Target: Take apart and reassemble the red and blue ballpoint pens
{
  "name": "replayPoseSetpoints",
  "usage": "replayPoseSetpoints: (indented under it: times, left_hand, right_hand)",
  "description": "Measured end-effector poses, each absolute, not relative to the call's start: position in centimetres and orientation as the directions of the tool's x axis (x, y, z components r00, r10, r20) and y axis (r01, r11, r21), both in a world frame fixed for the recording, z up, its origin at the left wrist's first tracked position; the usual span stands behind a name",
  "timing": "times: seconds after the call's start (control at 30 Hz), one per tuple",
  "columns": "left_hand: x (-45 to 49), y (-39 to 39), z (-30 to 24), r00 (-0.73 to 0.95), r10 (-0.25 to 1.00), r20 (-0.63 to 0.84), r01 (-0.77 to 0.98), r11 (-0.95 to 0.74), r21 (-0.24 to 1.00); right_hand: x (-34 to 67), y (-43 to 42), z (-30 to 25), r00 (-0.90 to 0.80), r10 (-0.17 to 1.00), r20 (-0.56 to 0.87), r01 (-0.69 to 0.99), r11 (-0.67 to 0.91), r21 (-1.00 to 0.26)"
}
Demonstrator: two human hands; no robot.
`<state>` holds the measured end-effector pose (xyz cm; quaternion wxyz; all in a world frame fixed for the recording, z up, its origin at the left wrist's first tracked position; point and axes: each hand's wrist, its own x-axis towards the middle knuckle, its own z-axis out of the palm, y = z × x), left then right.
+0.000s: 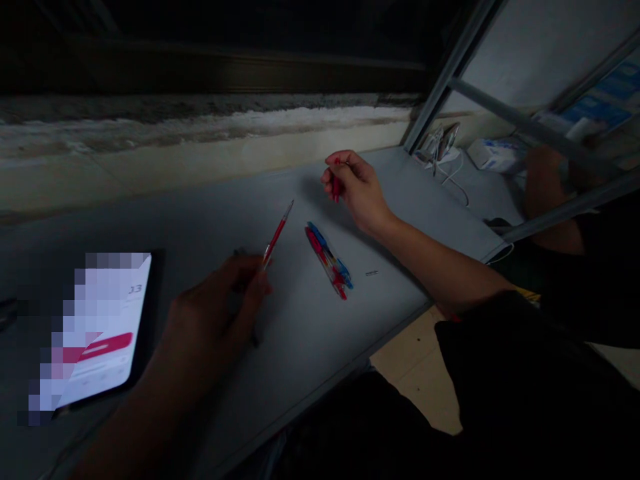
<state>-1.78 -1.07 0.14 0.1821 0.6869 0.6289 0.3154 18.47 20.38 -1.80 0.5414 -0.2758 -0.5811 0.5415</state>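
Note:
My left hand (220, 307) is closed around the lower end of a red pen (277, 235), whose tip points up and away over the grey table (210, 200). My right hand (353, 189) is farther back, fingers curled on a small red piece (336, 187), perhaps a pen cap. Between the hands a small bundle of red and blue pens (329, 260) lies flat on the table. A tiny dark part (371, 273) lies just right of the bundle.
A lit phone (100, 333) lies at the left of the table. A metal frame (500, 100) rises at the right, with cables, a white box (493, 155) and another person's arm (545, 193) behind it. The table's front edge runs diagonally above tan floor tiles (420, 373).

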Motion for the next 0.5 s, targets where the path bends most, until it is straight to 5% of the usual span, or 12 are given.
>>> replayPoseSetpoints:
  times: [0.17, 0.27, 0.33, 0.5]
  left_hand:
    - [-1.5, -1.1, 0.1, 0.044, 0.979, 0.199, 0.731, -0.167, 0.662]
    - [-1.4, -1.1, 0.1, 0.064, 0.979, 0.194, 0.728, -0.179, 0.661]
    - [-1.4, -1.1, 0.1, 0.077, 0.976, 0.204, 0.728, -0.194, 0.658]
    - [-1.2, -1.3, 0.1, 0.115, 0.968, 0.222, 0.713, -0.236, 0.660]
  right_hand:
    - [19.8, 19.0, 0.4, -0.395, 0.848, 0.353, -0.205, 0.293, -0.934]
    - [22.3, 16.8, 2.0, -0.613, 0.710, 0.347, 0.012, 0.448, -0.894]
    - [24.5, 14.8, 2.6, -0.811, 0.547, 0.207, 0.183, 0.573, -0.799]
    - [29.1, 10.9, 2.3, -0.850, 0.499, -0.166, 0.461, 0.554, -0.693]
